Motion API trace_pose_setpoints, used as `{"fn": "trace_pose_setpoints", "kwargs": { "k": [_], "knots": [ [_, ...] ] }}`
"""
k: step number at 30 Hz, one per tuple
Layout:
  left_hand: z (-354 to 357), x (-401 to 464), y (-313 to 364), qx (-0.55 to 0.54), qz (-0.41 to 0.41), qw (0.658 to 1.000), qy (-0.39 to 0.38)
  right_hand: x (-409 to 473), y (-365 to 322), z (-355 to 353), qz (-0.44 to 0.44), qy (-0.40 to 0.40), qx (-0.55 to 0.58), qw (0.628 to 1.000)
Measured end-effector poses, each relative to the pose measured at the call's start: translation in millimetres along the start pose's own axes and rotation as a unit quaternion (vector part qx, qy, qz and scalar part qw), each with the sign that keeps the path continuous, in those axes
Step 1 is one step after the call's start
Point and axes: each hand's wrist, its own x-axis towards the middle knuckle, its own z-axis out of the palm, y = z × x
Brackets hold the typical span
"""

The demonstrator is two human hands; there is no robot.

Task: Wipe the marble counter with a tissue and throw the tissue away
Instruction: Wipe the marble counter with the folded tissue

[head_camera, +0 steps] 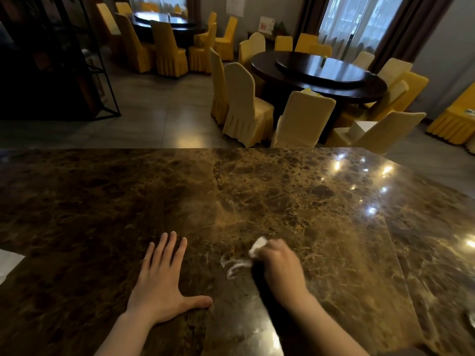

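A glossy brown marble counter (pixel 257 191) fills the lower half of the head view. My right hand (pixel 280 265) is closed around a small white tissue (pixel 257 245) and presses it on the marble near the front middle; the hand is slightly blurred. Pale streaks (pixel 235 265) lie on the stone just left of the tissue. Flat on the counter to the left rests my left hand (pixel 160 286), fingers spread, holding nothing.
A white object (pixel 7 263) shows at the counter's left edge. Beyond the far edge stand round dark dining tables (pixel 318 73) ringed by yellow-covered chairs (pixel 244 106), a dark metal shelf frame (pixel 77 60) at the left and grey floor tiles between.
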Motion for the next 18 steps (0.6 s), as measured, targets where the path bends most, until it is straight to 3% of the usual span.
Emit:
{"fn": "trace_pose_setpoints", "kwargs": {
  "k": [2, 4, 9, 11, 15, 18],
  "knots": [
    [0, -1, 1, 0.002, 0.001, 1.0, 0.002, 11, 19, -11, 0.118, 0.042, -0.02, 0.992],
    [1, 0, 1, 0.0, -0.001, 1.0, 0.006, 15, 9, -10, 0.153, 0.05, -0.038, 0.986],
    [1, 0, -1, -0.007, 0.005, 1.0, 0.006, -13, -58, 17, -0.024, -0.038, 0.025, 0.999],
    [2, 0, -1, -0.014, 0.006, 1.0, 0.011, -11, -51, 10, -0.038, -0.038, 0.053, 0.997],
    [2, 0, 0, -0.002, 0.0, 1.0, 0.009, 25, 14, -24, 0.165, 0.097, 0.031, 0.981],
    [2, 0, 0, -0.01, 0.001, 1.0, 0.01, 34, 47, -33, 0.244, 0.082, -0.023, 0.966]
  ]
}}
